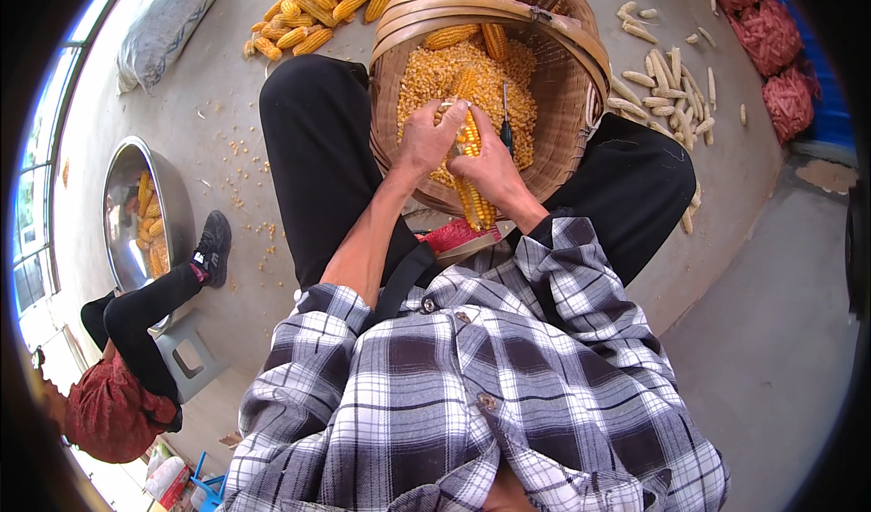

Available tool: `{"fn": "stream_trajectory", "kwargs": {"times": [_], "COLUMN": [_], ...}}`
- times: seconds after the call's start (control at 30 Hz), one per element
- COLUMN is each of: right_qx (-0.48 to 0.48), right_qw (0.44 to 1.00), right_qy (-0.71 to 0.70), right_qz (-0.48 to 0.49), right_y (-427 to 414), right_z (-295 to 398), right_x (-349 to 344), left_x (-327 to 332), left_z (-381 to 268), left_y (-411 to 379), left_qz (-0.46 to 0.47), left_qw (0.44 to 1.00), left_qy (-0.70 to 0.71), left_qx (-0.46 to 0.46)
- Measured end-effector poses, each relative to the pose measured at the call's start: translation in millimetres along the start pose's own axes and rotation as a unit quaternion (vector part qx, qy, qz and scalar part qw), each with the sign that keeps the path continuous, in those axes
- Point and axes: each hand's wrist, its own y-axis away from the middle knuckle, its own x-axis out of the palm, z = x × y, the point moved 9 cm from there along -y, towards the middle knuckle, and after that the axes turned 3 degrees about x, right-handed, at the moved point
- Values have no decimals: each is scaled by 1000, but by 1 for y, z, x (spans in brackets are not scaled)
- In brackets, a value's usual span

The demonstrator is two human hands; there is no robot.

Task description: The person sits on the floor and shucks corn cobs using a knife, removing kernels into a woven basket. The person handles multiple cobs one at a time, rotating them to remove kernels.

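Both hands are over a woven bamboo basket between my knees. My right hand is closed around a yellow corn cob, whose lower end points toward my body. Against the cob's upper part, my left hand presses with thumb and fingers, partly hiding it. Loose corn kernels heap up in the basket, with whole cobs on top at the far side. A screwdriver-like tool with a dark handle stands upright in the kernels, just right of my right hand.
Yellow cobs are piled beyond my left knee. Stripped cobs lie at the right, near red mesh sacks. At the left, another person sits beside a metal basin. A stuffed sack lies upper left.
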Motion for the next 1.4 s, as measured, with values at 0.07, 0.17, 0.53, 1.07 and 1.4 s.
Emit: {"fn": "stream_trajectory", "kwargs": {"times": [0.07,0.17,0.53,1.07,1.4], "right_qx": [15,30,-4,-86,-10], "right_qw": [999,999,998,982,995], "right_qy": [39,26,56,158,90], "right_qz": [-5,12,-35,-51,-34], "right_y": [3,5,-2,-2,-6], "right_z": [0,4,-6,3,-2], "right_x": [0,4,-3,6,0], "left_x": [1,2,19,5,1], "left_z": [1,9,12,29,15], "left_y": [2,3,6,4,2], "left_qz": [6,5,56,-34,-42], "left_qw": [1000,999,984,999,991], "left_qy": [-28,-42,167,-9,109], "left_qx": [-11,-29,-4,4,-57]}}
